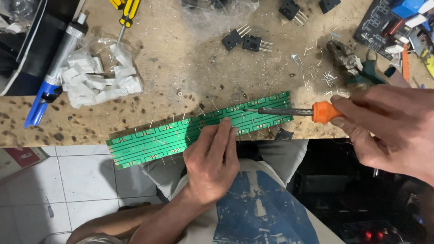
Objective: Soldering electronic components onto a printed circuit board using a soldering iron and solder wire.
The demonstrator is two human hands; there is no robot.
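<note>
Left hand: the left hand (211,165) lay at lower centre of the frame, its fingers (224,131) stretched flat and pressing on the green circuit board (149,140), holding it down rather than gripping it.
Right hand: the right hand (389,129) sat at the right edge, fingers closed around the orange handle of a soldering iron (289,111).
Soldering iron: it lay nearly level, its dark tip pointing left and touching the board's upper strip, just above the left fingertips.
Circuit board: long and narrow, it ran slantwise from lower left to centre right, track side up with thin wire leads sticking out; its left end hung past the counter (190,68) edge over the white tiled floor (81,180).
Counter: worn, scorched wood, strewn with clipped lead ends.
Upper left: a blue and silver desoldering pump (54,72) beside a clear bag of white parts (97,79), and a yellow-handled screwdriver (126,18).
Top centre: several black transistors (246,40) with bare legs.
Upper right: pliers (350,61) with green grips, near a dark populated board (384,25).
</note>
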